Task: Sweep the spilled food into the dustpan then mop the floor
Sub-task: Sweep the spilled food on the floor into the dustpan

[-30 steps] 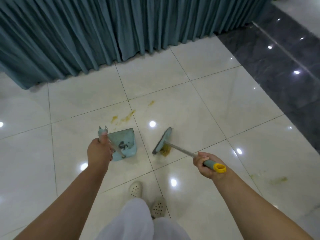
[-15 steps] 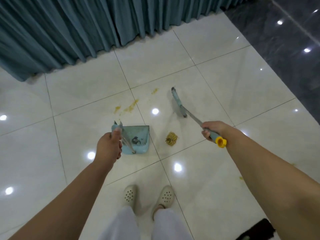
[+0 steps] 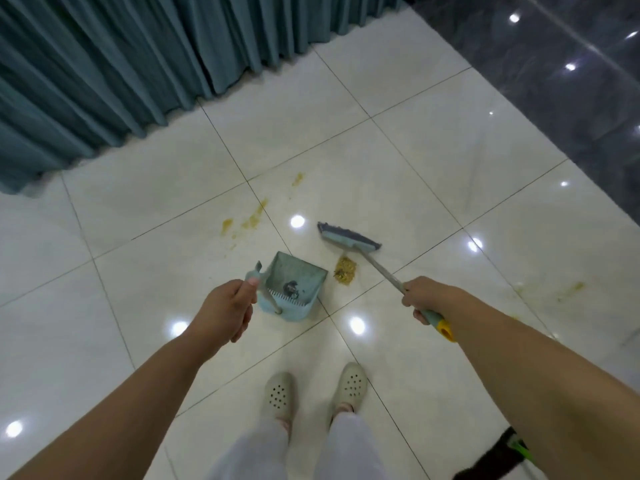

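The broom head, raised far from the food pile half a second ago, now sits on the floor just beyond it, turned crosswise.

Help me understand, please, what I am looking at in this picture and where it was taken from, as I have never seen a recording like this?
There is no machine here: a person wears a camera on the head, and it looks forward and down at their own arms and feet. The left hand holds the handle of a light blue dustpan, which stands on the white tiled floor. The right hand has its grip on the handle of a broom, whose head rests on the floor just beyond a small clump of yellowish food. That clump lies right beside the dustpan, not yet in it. Something dark already sits in the pan. Yellow smears mark the tiles further out, and more to the right. A teal curtain hangs at the back.
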